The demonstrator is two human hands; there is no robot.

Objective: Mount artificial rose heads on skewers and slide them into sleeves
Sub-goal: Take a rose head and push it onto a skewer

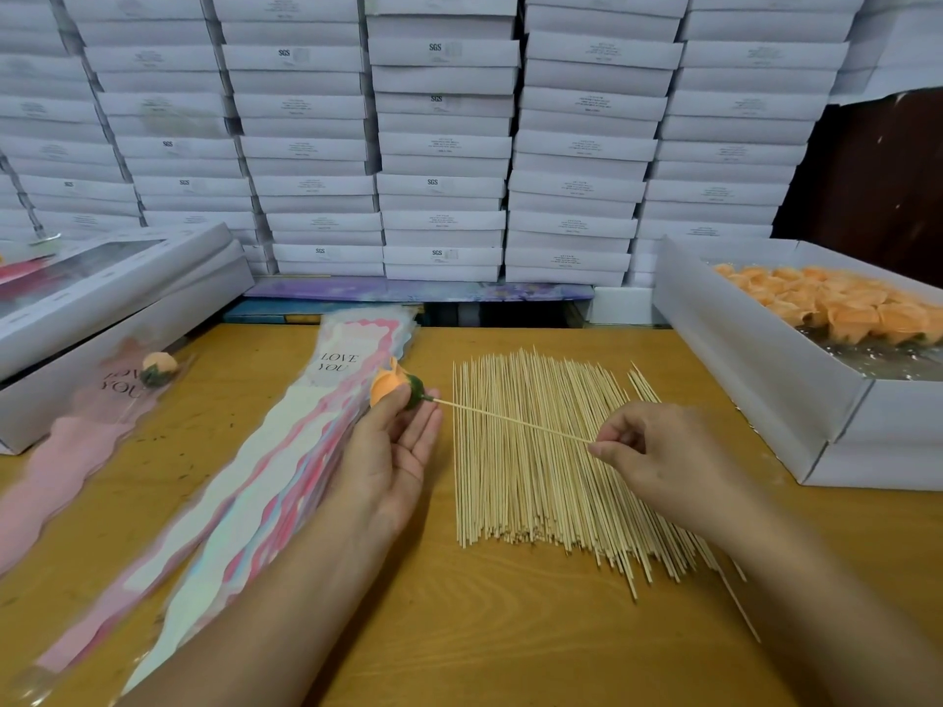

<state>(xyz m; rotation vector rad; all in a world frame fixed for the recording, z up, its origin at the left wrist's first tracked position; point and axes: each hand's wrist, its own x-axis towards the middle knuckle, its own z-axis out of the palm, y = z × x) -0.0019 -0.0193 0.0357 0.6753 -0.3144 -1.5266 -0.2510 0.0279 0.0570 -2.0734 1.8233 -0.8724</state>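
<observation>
Head view: a person at a wooden tabletop [510, 630] fits an orange rose head [389, 387] onto a bamboo skewer [515, 421]. The left hand [395, 451], palm up, holds the rose head between thumb and fingertips above the near end of a stack of sleeves [286, 451], its green base turned toward the right. The right hand [658, 451] pinches the far end of the skewer between thumb and forefinger, the other fingers curled. The skewer runs level above the table, its tip meeting the green base of the flower.

Beneath the skewer, a broad pile of loose skewers [551, 477] lies across the middle of the tabletop, points toward the back edge. The sleeve stack, printed "LOVE YOU" in pink and white, stretches from the back edge toward the front left corner. Further left, a finished rose in a sleeve [127, 385] lies along the left edge, partly over a flat white box [61, 400]. At the right edge stands an open white carton [765, 359] holding more orange rose heads [837, 303]. Stacked white boxes [439, 145] form a wall behind the table.
</observation>
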